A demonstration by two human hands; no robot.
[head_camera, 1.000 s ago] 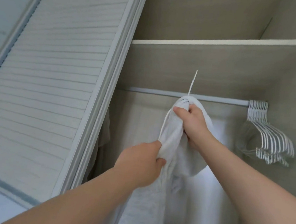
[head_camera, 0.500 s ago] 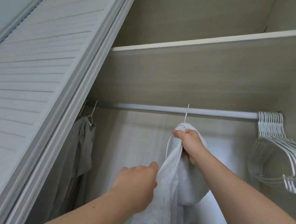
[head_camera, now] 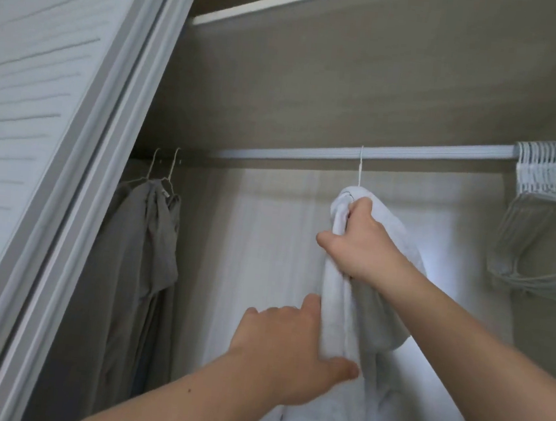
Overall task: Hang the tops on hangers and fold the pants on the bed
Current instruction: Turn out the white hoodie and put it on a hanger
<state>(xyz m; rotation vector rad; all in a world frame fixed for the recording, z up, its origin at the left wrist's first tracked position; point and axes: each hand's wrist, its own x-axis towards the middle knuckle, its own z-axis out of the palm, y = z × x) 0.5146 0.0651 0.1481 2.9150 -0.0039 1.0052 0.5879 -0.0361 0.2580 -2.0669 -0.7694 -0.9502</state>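
White fabric fills both our hands: the white top hangs bunched between them on its hanger, whose thin hook rises straight above the right hand to the rod. The right hand is closed round the gathered neck of the top just under the hook. The left hand, lower and nearer us, pinches a fold of the body between thumb and fingers. The hook reaches the rod, but we cannot tell whether it is fully seated over it. We judge it best to let the weight settle gently through the right hand before loosening it, then draw the cloth downward with the left and spread the shoulders flat. Grey tops hang well left of the left hand, and spare hangers hang right of the right hand.
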